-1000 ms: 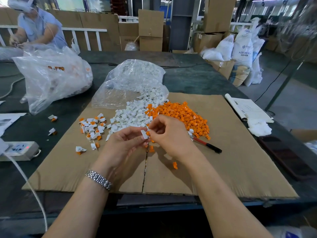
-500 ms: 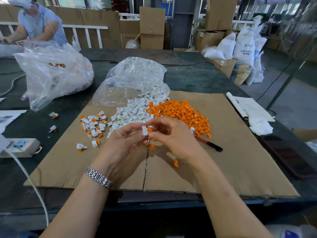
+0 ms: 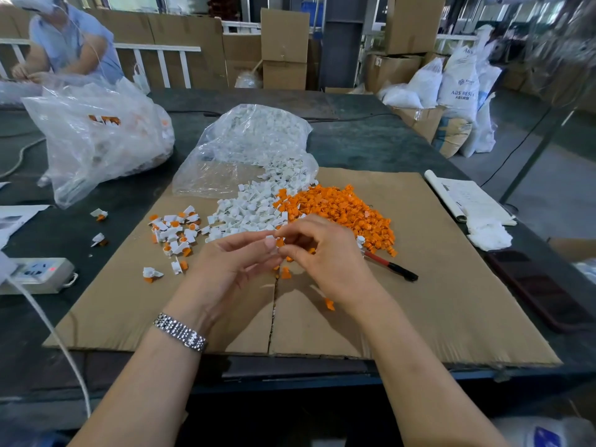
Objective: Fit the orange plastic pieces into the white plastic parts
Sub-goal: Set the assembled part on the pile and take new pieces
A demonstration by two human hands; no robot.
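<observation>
Above the cardboard point(image 3: 451, 301), left hand point(image 3: 225, 269) pinches a white part point(image 3: 270, 242); right hand point(image 3: 325, 253) pinches an orange piece point(image 3: 280, 242) against it. Insertion under way; next, likely press home.

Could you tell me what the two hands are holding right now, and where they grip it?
The left hand pinches a small white part at its fingertips; the right hand pinches an orange piece against it. The exact grip spots are too small to tell.

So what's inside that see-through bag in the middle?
The clear bag holds lots of small white pieces, spilling out onto the cardboard. Anything buried under them is hidden.
</observation>
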